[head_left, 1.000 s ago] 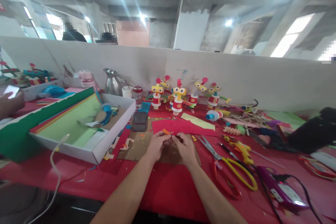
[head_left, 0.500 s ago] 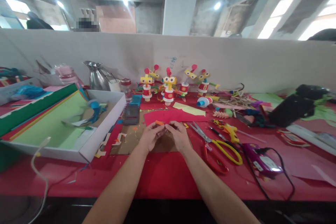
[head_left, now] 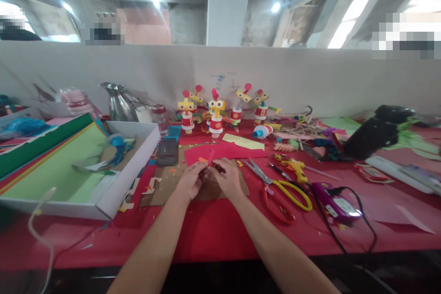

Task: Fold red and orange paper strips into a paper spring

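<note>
My left hand (head_left: 192, 180) and my right hand (head_left: 227, 178) meet over a brown cardboard sheet (head_left: 155, 188), fingers pinched together. A small orange paper strip (head_left: 203, 160) sticks out above my left fingers. Between the two hands a narrow red paper strip (head_left: 211, 155) stands up at the fingertips. The lower ends of both strips are hidden by the fingers. Just beyond the hands lies a red paper sheet (head_left: 237, 150), with a pale yellow paper piece (head_left: 244, 141) partly over it.
Scissors (head_left: 275, 183) with red and yellow handles lie to the right, beside a yellow glue gun (head_left: 296, 171) and a purple corded device (head_left: 336, 204). A white box (head_left: 132, 165) holding coloured paper stands left. Several paper-cup figures (head_left: 216, 121) stand at the back.
The red strip now shows upright between my fingertips, where only the orange piece showed before. My hands have drawn closer together. The whole view has shifted slightly.
</note>
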Demonstrator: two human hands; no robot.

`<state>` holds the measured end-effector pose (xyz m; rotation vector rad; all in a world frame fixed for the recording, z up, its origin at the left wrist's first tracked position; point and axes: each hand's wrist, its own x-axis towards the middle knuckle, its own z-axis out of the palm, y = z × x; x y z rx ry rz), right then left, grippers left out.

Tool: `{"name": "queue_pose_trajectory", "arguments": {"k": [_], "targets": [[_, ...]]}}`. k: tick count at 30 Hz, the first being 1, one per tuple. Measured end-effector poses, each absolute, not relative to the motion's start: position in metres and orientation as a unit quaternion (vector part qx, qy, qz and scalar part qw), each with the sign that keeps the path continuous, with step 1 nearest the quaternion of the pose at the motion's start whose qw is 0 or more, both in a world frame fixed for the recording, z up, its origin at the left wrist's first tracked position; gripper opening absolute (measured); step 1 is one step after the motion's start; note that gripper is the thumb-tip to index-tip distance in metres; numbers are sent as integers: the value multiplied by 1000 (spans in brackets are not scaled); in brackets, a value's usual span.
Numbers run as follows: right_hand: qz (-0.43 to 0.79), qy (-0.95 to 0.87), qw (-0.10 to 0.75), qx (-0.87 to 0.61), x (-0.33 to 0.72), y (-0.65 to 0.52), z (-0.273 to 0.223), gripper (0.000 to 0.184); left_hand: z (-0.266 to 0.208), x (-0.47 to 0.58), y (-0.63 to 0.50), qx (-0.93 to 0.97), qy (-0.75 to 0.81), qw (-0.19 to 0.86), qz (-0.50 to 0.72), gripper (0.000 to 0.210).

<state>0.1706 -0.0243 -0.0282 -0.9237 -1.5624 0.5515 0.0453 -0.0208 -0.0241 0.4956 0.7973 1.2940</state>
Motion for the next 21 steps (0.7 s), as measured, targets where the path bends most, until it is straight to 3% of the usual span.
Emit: {"name": "queue_pose_trajectory", "arguments": {"k": [21], "targets": [[196, -675, 595, -389, 170, -24, -33, 10, -20, 42, -22, 267, 358, 693, 566, 21]]}}
